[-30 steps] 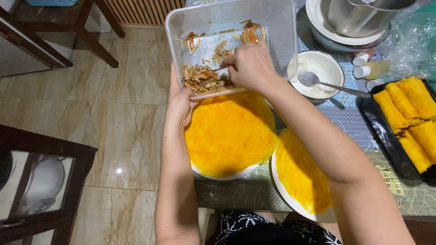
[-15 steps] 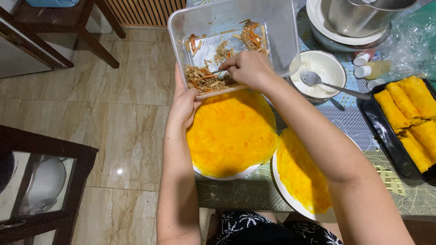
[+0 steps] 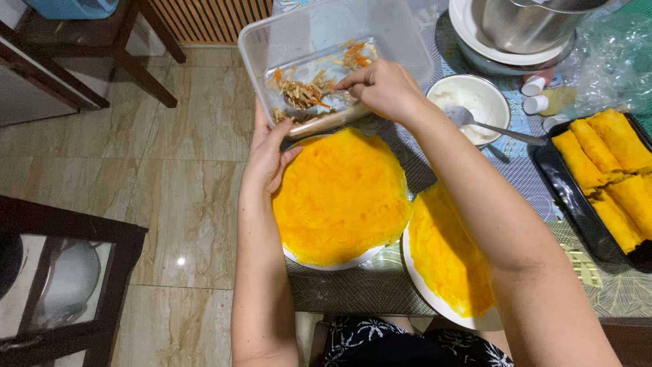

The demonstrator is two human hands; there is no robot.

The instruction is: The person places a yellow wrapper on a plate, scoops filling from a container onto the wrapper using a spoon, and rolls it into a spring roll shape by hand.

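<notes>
Two bare hands work over a clear plastic container (image 3: pixel 401 41) held tilted above the worktop (image 3: pixel 353 289). The left hand (image 3: pixel 266 153) supports the container from below at its lower rim, palm up; its grip is a partly open cradle with the fingers spread against the container's underside. The right hand (image 3: pixel 382 87) reaches into the container with its grip closed around the handle of a utensil; the handle is mostly hidden by the fingers. The utensil's tip carries a heap of shredded filling (image 3: pixel 303 93), tan strips mixed with orange pieces, positioned inside the container near its lower edge. More shreds cling to the container's upper wall.

Directly below the container lies a round yellow crepe (image 3: pixel 339 197) spread flat on a white plate (image 3: pixel 336 263). A second yellow crepe (image 3: pixel 448 251) on another plate sits just beside it, partly covered by the right forearm. A white bowl (image 3: pixel 492 92) of pale cream with a metal spoon (image 3: pixel 492 126) stands near the right hand. A black tray (image 3: pixel 577 211) of rolled yellow crepes (image 3: pixel 604 163) occupies the right edge
</notes>
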